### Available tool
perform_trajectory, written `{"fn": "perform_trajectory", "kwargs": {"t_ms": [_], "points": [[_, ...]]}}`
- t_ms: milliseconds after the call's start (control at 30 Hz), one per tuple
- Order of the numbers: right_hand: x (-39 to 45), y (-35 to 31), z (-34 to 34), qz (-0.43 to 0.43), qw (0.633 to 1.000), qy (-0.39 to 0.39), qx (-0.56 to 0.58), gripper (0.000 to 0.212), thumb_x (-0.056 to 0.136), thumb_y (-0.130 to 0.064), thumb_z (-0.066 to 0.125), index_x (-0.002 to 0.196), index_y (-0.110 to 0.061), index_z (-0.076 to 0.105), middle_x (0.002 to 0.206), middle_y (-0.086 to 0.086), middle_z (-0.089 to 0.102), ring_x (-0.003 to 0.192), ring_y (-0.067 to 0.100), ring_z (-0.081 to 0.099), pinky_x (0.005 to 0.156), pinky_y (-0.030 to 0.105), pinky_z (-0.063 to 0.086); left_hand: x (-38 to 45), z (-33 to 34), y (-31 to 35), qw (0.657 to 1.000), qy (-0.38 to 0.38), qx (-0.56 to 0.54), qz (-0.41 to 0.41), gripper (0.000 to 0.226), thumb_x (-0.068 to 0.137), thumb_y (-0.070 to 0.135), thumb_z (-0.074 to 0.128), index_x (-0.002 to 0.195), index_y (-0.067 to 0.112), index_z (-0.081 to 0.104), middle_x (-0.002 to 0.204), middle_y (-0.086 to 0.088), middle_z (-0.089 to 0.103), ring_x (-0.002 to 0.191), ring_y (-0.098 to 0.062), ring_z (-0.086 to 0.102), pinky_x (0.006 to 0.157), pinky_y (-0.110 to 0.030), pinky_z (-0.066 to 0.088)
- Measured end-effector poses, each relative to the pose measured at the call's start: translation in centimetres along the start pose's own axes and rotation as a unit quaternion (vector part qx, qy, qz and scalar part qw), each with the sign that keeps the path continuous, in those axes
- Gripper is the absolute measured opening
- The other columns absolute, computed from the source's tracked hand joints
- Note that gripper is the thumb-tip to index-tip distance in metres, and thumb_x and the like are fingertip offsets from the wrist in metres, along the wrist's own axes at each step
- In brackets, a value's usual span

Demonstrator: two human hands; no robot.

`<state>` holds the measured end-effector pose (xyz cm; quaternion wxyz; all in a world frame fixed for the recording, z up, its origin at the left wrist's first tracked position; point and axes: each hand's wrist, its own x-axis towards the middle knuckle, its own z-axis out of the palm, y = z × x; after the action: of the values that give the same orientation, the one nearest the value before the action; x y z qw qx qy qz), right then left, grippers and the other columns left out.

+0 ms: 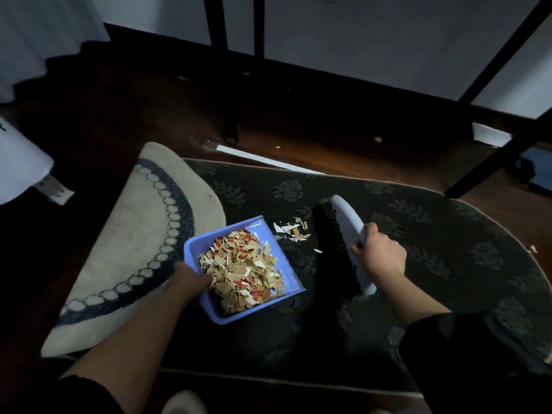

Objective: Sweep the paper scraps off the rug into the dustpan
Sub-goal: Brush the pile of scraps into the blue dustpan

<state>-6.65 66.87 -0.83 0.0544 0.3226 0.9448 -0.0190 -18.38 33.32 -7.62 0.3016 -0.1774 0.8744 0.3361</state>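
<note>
Head view shows torn beige, white and red paper scraps (294, 231) lying on the dark floral rug (418, 222) just beyond the lip of the shallow blue plastic dustpan (295, 282). The dustpan is heaped, so a hard stroke risks spilling it. Left hand (191, 279) has its grip on the dustpan's rear edge; right hand (380, 255) wraps the white-backed brush (343, 222).

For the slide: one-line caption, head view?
Left hand holds scrap-filled blue dustpan; right hand brushes last scraps off dark rug.
</note>
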Motion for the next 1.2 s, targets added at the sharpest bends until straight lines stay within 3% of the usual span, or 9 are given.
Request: {"fn": "perform_trajectory", "kwargs": {"t_ms": [100,300,433,600,767,967,1067,1200], "points": [[1.4,-1.4,0.5,-0.013,1.000,0.003,0.000,0.027,0.092,-0.033,0.049,0.107,-0.010,0.044,0.090,0.009,0.066,0.076,0.032,0.064,0.055,0.030,0.034,1.7,-1.0,-1.0,1.000,0.000,-0.025,-0.016,0.107,0.060,0.028,0.086,0.144,-0.004,0.027,0.136,-0.027,0.046,0.117,-0.038,0.054,0.091,-0.042,0.050],[3.5,-3.4,1.3,-0.019,1.000,-0.002,-0.015,0.026,0.092,-0.030,0.050,0.107,-0.009,0.044,0.093,0.010,0.066,0.081,0.033,0.065,0.057,0.030,0.035,3.5,-2.9,-2.6,1.000,0.008,0.002,-0.026,0.070,0.069,0.018,0.082,0.126,-0.009,0.051,0.121,-0.027,0.059,0.101,-0.031,0.061,0.078,-0.037,0.048],[4.2,-3.6,2.1,-0.017,1.000,-0.009,-0.023,0.025,0.092,-0.029,0.051,0.105,-0.009,0.045,0.094,0.011,0.066,0.082,0.033,0.065,0.057,0.030,0.034,4.4,-3.1,-3.4,0.999,0.000,0.043,-0.023,0.103,0.052,0.040,0.081,0.135,-0.007,0.041,0.128,-0.027,0.055,0.109,-0.036,0.060,0.085,-0.042,0.050],[3.6,-4.5,3.3,-0.068,0.996,-0.050,-0.033,0.036,0.092,-0.039,0.052,0.116,-0.013,0.045,0.102,0.010,0.065,0.090,0.033,0.064,0.063,0.032,0.039,4.5,-1.9,-2.6,0.994,-0.008,0.112,-0.009,0.089,0.077,0.038,0.076,0.140,-0.008,0.033,0.134,-0.026,0.050,0.115,-0.037,0.056,0.086,-0.039,0.046],[3.0,-6.0,3.4,-0.148,0.985,-0.069,-0.046,0.039,0.090,-0.040,0.052,0.121,-0.017,0.044,0.101,0.009,0.066,0.090,0.032,0.065,0.062,0.031,0.038,5.3,-2.0,-2.6,0.992,-0.016,0.124,0.006,0.078,0.076,0.039,0.074,0.134,-0.003,0.044,0.128,-0.023,0.056,0.109,-0.035,0.059,0.077,-0.034,0.045],[1.3,-7.8,3.0,-0.239,0.968,-0.076,-0.032,0.044,0.089,-0.045,0.051,0.127,-0.025,0.045,0.100,0.007,0.067,0.089,0.030,0.065,0.066,0.032,0.046,5.6,-1.9,-3.0,0.995,-0.011,0.102,0.008,0.085,0.070,0.042,0.075,0.138,0.002,0.042,0.132,-0.021,0.054,0.114,-0.035,0.057,0.086,-0.038,0.048],[0.8,-7.6,2.3,-0.247,0.967,-0.052,-0.032,0.044,0.089,-0.047,0.049,0.127,-0.026,0.045,0.101,0.005,0.068,0.090,0.030,0.066,0.067,0.032,0.047,6.0,-1.6,-3.4,0.995,-0.004,0.099,0.017,0.096,0.054,0.053,0.066,0.134,0.003,0.046,0.129,-0.020,0.057,0.113,-0.033,0.059,0.088,-0.037,0.049],[1.8,-6.0,1.2,-0.200,0.979,-0.010,-0.045,0.041,0.089,-0.045,0.050,0.122,-0.023,0.046,0.100,0.005,0.068,0.089,0.029,0.066,0.063,0.031,0.043,3.8,-1.5,-2.1,0.995,-0.001,0.095,0.006,0.077,0.077,0.033,0.074,0.135,-0.004,0.040,0.132,-0.026,0.052,0.116,-0.036,0.056,0.089,-0.038,0.045]]}}
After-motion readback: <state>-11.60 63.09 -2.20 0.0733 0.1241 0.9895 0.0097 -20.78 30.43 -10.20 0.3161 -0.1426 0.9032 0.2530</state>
